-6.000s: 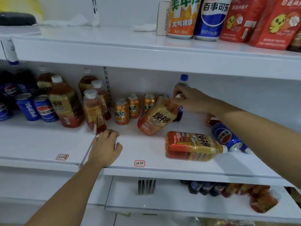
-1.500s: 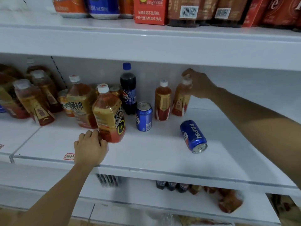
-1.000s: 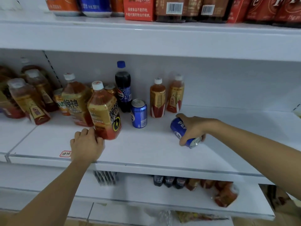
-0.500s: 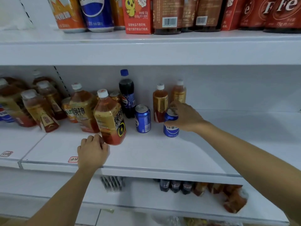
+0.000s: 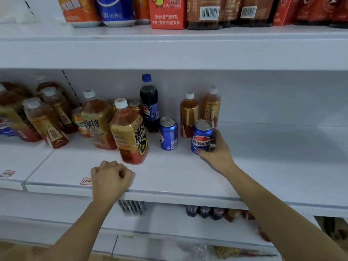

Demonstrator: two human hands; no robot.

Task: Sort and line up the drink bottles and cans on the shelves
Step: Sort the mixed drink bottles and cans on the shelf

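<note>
My right hand (image 5: pixel 218 153) grips an upright blue Pepsi can (image 5: pixel 201 137) from behind and below, on the white middle shelf (image 5: pixel 178 178). A second blue can (image 5: pixel 168 133) stands just left of it. Behind them are a dark cola bottle with a blue cap (image 5: pixel 149 104) and two small amber tea bottles (image 5: pixel 189 113). Two large tea bottles (image 5: pixel 130 132) stand further left. My left hand (image 5: pixel 111 179) rests with curled fingers on the shelf's front edge, holding nothing.
More tea bottles and orange cans (image 5: pixel 43 119) crowd the shelf's left part. The upper shelf (image 5: pixel 169 49) carries cans and red boxes (image 5: pixel 167 12). Small dark bottles (image 5: pixel 204 211) sit on the lower shelf. The middle shelf's right half holds nothing.
My right hand picked up the lying Pepsi can, stood it upright beside the other can, and now holds it lower down. The left hand stayed at the shelf edge.
</note>
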